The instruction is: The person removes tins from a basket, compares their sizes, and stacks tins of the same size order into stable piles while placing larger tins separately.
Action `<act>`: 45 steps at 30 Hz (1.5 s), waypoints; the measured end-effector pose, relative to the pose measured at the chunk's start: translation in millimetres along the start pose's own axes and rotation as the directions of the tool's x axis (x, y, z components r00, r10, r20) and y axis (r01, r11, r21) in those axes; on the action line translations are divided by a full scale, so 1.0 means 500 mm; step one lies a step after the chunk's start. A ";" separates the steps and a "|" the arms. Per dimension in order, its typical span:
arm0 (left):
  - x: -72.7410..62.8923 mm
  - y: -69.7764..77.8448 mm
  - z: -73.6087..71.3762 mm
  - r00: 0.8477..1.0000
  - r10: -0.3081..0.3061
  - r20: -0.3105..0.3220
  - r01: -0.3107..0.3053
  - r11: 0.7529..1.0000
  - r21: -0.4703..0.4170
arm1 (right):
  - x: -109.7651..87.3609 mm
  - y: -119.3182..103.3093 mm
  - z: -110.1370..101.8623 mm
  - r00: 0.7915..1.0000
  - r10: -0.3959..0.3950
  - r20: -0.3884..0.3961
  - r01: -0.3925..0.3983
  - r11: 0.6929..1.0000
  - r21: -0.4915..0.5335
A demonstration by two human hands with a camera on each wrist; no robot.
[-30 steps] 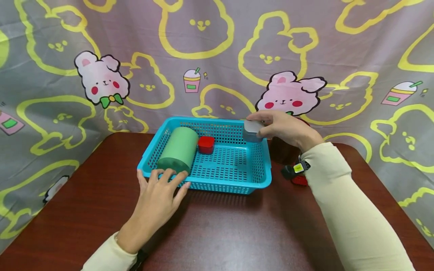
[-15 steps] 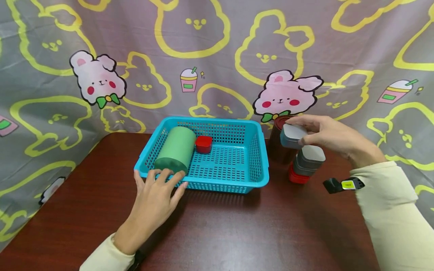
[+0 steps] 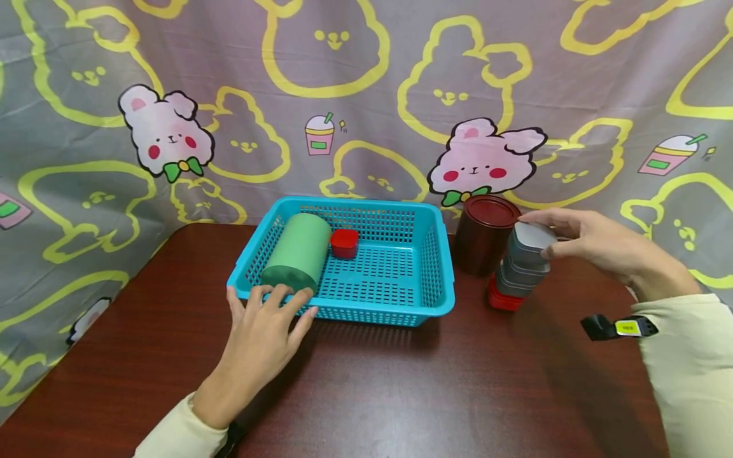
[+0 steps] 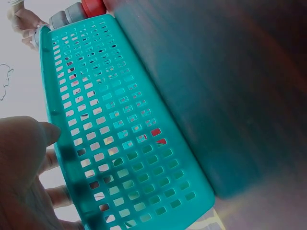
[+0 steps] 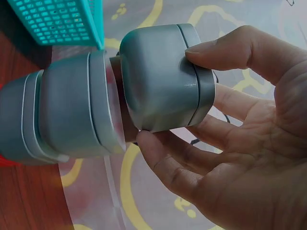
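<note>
My right hand (image 3: 607, 248) pinches a small grey lidded box (image 3: 532, 240) between thumb and fingers. In the right wrist view a narrow gap shows between this box (image 5: 158, 79) and the stack under it. That stack has grey lidded boxes (image 3: 518, 280) on top of a red box (image 3: 504, 299). My left hand (image 3: 260, 340) holds the near rim of a turquoise basket (image 3: 372, 310), thumb outside and fingers over the edge. Inside the basket a green cylinder (image 3: 300, 248) lies on its side, with a small red box (image 3: 345, 243) beside it.
A dark reddish-brown canister (image 3: 483, 238) stands upright between the basket and the stack, close to the stack. Everything is on a dark wooden table (image 3: 401, 388). Behind it hangs a patterned curtain (image 3: 366, 114).
My right hand has carried the grey box from above the basket's right end rightward, then down over the stack. The left hand keeps its place on the basket rim.
</note>
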State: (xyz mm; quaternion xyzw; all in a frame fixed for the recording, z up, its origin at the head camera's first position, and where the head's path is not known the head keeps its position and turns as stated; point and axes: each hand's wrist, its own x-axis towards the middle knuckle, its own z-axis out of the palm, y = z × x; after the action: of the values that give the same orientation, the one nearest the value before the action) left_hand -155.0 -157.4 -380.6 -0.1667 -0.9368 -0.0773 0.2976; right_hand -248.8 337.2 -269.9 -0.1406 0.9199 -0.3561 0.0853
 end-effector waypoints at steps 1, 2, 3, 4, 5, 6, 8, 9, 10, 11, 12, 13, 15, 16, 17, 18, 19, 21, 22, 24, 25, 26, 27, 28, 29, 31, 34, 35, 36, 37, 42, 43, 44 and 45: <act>0.000 0.000 0.000 1.000 0.002 -0.001 -0.002 1.000 0.001 | -0.002 0.005 -0.001 1.000 -0.003 -0.003 0.003 1.000 -0.006; 0.000 0.000 0.001 1.000 0.004 -0.002 -0.004 1.000 0.001 | -0.004 0.009 -0.002 1.000 -0.013 -0.007 0.013 1.000 -0.006; 0.001 0.000 0.001 1.000 0.006 -0.004 -0.006 1.000 0.001 | -0.005 0.013 -0.003 1.000 -0.022 -0.010 0.022 1.000 -0.003; 0.001 0.000 0.001 1.000 0.009 -0.006 -0.009 1.000 0.003 | -0.007 0.018 -0.004 0.999 -0.033 -0.013 0.033 0.999 0.003; 0.002 0.000 0.002 1.000 0.010 -0.008 -0.010 1.000 0.004 | -0.008 0.022 -0.004 0.999 -0.044 -0.016 0.044 0.999 0.012; 0.002 -0.001 0.002 1.000 0.010 -0.010 -0.010 1.000 0.005 | -0.009 0.025 -0.004 0.998 -0.054 -0.019 0.054 0.998 0.022; 0.002 -0.002 0.002 1.000 0.012 -0.014 -0.012 1.000 0.007 | -0.010 0.032 -0.003 0.997 -0.074 -0.024 0.075 0.996 0.042; 0.002 -0.002 0.003 1.000 0.013 -0.015 -0.013 1.000 0.008 | -0.011 0.034 -0.003 0.996 -0.080 -0.027 0.081 0.996 0.047; 0.002 -0.003 0.003 1.000 0.014 -0.017 -0.014 1.000 0.008 | -0.011 0.036 -0.002 0.996 -0.086 -0.030 0.087 0.995 0.052; 0.001 -0.003 0.003 1.000 0.016 -0.019 -0.016 1.000 0.007 | -0.010 0.038 -0.001 0.996 -0.089 -0.032 0.090 0.994 0.061; 0.001 -0.003 0.003 1.000 0.019 -0.021 -0.019 1.000 0.007 | -0.010 0.038 -0.001 0.995 -0.091 -0.033 0.093 0.993 0.067; 0.000 -0.003 0.004 0.999 0.022 -0.025 -0.021 1.000 0.006 | -0.010 0.039 -0.001 0.995 -0.093 -0.032 0.095 0.993 0.074; 0.000 -0.004 0.004 0.999 0.025 -0.031 -0.025 1.000 0.005 | -0.009 0.039 -0.001 0.995 -0.094 -0.030 0.096 0.992 0.081; 0.000 -0.004 0.004 0.999 0.027 -0.033 -0.027 1.000 0.004 | -0.008 0.040 -0.001 0.995 -0.095 -0.027 0.097 0.992 0.085; 0.000 -0.004 0.004 0.999 0.027 -0.034 -0.027 1.000 0.003 | -0.007 0.040 -0.001 0.995 -0.094 -0.025 0.096 0.992 0.086; 0.000 -0.004 0.004 0.999 0.027 -0.035 -0.027 1.000 0.002 | -0.007 0.040 -0.001 0.995 -0.095 -0.024 0.097 0.992 0.081; 0.000 -0.004 0.004 0.999 0.027 -0.035 -0.027 1.000 0.000 | -0.007 0.040 -0.001 0.996 -0.091 -0.023 0.092 0.993 0.079; 0.000 -0.004 0.005 0.999 0.027 -0.031 -0.027 1.000 -0.002 | -0.007 0.041 -0.002 0.996 -0.087 -0.026 0.088 0.994 0.067; 0.000 -0.004 0.005 0.999 0.027 -0.030 -0.027 1.000 -0.003 | -0.008 0.041 -0.002 0.996 -0.084 -0.028 0.086 0.994 0.062; 0.000 -0.004 0.005 0.999 0.027 -0.028 -0.028 1.000 -0.003 | -0.010 0.041 -0.002 0.996 -0.080 -0.031 0.082 0.995 0.054; 0.000 -0.004 0.005 0.999 0.028 -0.028 -0.028 1.000 -0.003 | -0.010 0.041 -0.002 0.997 -0.077 -0.031 0.079 0.995 0.056; 0.000 -0.004 0.005 0.999 0.028 -0.028 -0.028 1.000 -0.002 | -0.011 0.041 -0.002 0.997 -0.078 -0.030 0.079 0.995 0.058; 0.000 -0.004 0.005 0.999 0.027 -0.030 -0.027 1.000 -0.001 | -0.011 0.040 -0.001 0.997 -0.075 -0.027 0.076 0.995 0.062; 0.000 -0.005 0.006 0.999 0.027 -0.032 -0.027 1.000 0.000 | -0.011 0.040 -0.001 0.997 -0.071 -0.024 0.072 0.995 0.067; 0.000 -0.005 0.006 0.999 0.026 -0.033 -0.026 1.000 0.000 | -0.011 0.040 -0.001 0.998 -0.067 -0.022 0.068 0.995 0.070; -0.001 -0.005 0.006 0.999 0.024 -0.034 -0.024 1.000 0.002 | -0.010 0.038 -0.001 0.998 -0.056 -0.019 0.057 0.996 0.071; -0.001 -0.005 0.005 0.999 0.022 -0.032 -0.022 1.000 0.002 | -0.008 0.037 0.000 0.999 -0.041 -0.018 0.042 0.997 0.064; -0.001 -0.004 0.005 0.999 0.021 -0.031 -0.021 1.000 0.002 | -0.008 0.037 0.000 0.999 -0.043 -0.019 0.044 0.997 0.059; -0.001 -0.004 0.005 0.999 0.020 -0.031 -0.020 1.000 0.002 | -0.008 0.037 0.000 0.999 -0.043 -0.019 0.044 0.997 0.059; -0.001 -0.004 0.006 0.999 0.020 -0.030 -0.020 1.000 0.002 | -0.008 0.037 0.000 0.999 -0.046 -0.019 0.047 0.997 0.062; 0.000 -0.004 0.006 0.999 0.018 -0.026 -0.018 1.000 0.002 | -0.009 0.038 0.000 0.998 -0.053 -0.026 0.055 0.996 0.066; 0.000 -0.003 0.006 1.000 0.018 -0.025 -0.018 1.000 0.002 | -0.009 0.038 0.001 0.998 -0.053 -0.027 0.055 0.996 0.063; 0.001 -0.003 0.006 1.000 0.016 -0.024 -0.016 1.000 0.002 | -0.008 0.037 0.001 0.998 -0.050 -0.027 0.052 0.997 0.062; 0.001 -0.003 0.006 1.000 0.015 -0.023 -0.015 1.000 0.002 | -0.007 0.037 0.001 0.998 -0.048 -0.027 0.050 0.997 0.060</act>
State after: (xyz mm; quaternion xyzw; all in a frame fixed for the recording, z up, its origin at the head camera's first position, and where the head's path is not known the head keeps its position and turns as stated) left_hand -157.3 -158.2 -382.8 -0.1728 -0.9322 -0.0761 0.3089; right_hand -248.9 351.1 -282.6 -0.1559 0.9059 -0.3877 0.0689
